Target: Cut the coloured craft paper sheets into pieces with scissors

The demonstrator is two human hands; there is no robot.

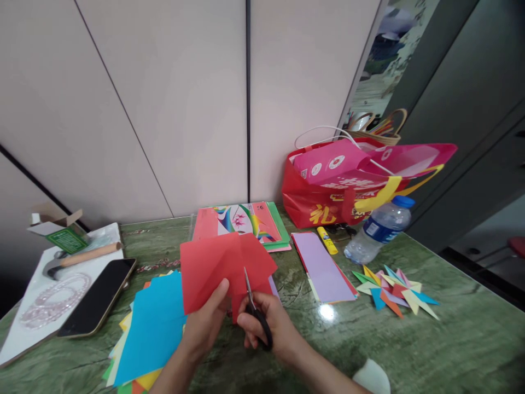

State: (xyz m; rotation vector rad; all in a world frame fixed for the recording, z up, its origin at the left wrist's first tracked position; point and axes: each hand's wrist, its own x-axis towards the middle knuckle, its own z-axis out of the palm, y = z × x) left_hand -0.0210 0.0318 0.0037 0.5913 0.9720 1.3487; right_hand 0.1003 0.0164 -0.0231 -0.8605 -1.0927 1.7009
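Observation:
My left hand (211,320) grips a sheet of red paper (209,262) by its lower edge, thumb on top. In my right hand (270,320) is a pair of scissors (259,317) with black handles, its blades lying at a cut in the red paper. The right part of the sheet tilts away from the left part along that cut. Below and left of the paper lies a stack of coloured sheets (150,323), blue on top. Behind it sits a pack of coloured paper (238,219) with a printed cover.
To the right are lilac paper strips (322,265), a yellow glue stick (327,241), a water bottle (379,230), folded paper pieces (396,287) and a red bag (320,191). At left are a phone (100,295), a wooden-handled tool (88,255), a beaded strand (57,301) and a green box (68,238).

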